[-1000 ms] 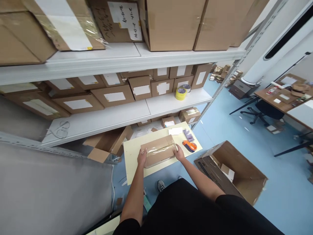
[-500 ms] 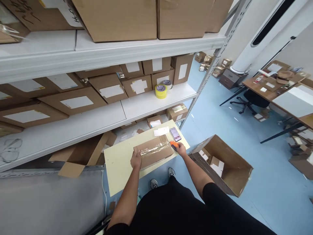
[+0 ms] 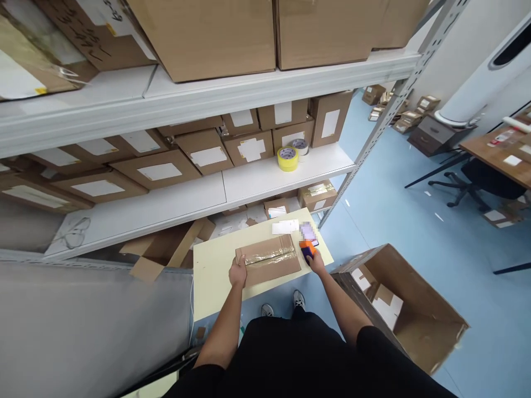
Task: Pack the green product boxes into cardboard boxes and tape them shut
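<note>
Flat brown cardboard box (image 3: 271, 272), sealed with shiny clear tape (image 3: 265, 257), lies on the pale-yellow rectangular surface (image 3: 218, 265). The left hand (image 3: 238, 272) alone now steadies it, curled around its left edge; the right hand (image 3: 317, 263) has swapped box for an orange-and-dark-blue handheld tool (image 3: 307, 251), closed around it just beside the box.

Matt cardboard box (image 3: 271, 272), glossy tape (image 3: 267, 256), smooth tabletop (image 3: 212, 271)
</note>
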The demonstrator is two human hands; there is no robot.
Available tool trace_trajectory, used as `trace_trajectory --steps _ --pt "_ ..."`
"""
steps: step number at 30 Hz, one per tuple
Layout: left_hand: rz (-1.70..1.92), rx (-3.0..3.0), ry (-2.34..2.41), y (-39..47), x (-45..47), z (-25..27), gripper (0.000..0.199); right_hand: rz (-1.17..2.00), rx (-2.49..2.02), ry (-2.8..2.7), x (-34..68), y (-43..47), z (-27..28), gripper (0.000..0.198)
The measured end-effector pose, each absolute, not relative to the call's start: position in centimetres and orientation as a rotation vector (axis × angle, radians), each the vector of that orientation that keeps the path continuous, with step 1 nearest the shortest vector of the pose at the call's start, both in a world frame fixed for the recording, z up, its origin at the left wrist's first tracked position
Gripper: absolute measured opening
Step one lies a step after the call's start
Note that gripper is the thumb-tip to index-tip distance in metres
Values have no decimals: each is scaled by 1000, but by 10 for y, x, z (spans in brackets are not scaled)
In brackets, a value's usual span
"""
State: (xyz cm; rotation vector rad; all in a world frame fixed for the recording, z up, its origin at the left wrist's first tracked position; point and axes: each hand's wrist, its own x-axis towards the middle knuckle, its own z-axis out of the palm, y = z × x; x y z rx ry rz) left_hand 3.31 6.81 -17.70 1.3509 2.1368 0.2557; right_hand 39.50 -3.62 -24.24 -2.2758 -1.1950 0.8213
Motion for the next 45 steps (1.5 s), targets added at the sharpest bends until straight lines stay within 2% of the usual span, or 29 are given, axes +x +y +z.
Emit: trace_trajectory --steps 6,10,14,18,20,22,24,26,29,34,38,41,45 --pt "288 1309 2132 65 45 -176 71 796 -1838 -1078 398 -43 -187 58" --pt "362 1261 2097 62 51 -172 74 1004 -1477 -1166 354 -16 -149 55" --pt "487 1258 2100 52 50 -165 82 1135 -1383 -1134 312 0 -142 53" --pt "697 1402 2150 42 56 -152 88 1160 -1396 -1147 311 -1 -150 48" --pt "816 1506 2139 41 64 -139 79 1211 -1359 -1167 319 -1 -151 49" --pt "909 1578 2011 45 77 -119 63 1278 -1313 -1172 327 1 -149 51" --pt "912 1596 1747 53 91 -95 47 1343 -1281 -1173 332 2 -146 54" --pt "818 1612 1452 62 105 -68 41 1394 -1249 -1191 335 3 -142 58" --pt "691 1713 1165 71 121 -33 38 1411 -1170 -1245 340 2 -130 56" --pt "599 1836 931 69 132 4 35 1295 -1127 -1367 347 9 -102 41" --pt "693 1903 932 64 134 27 30 1221 -1112 -1439 352 16 -85 34" --pt "755 1927 968 60 137 42 34 1178 -1096 -1483 352 17 -77 31" --pt "755 1894 1005 57 139 56 32 1109 -1106 -1524 350 14 -69 32"
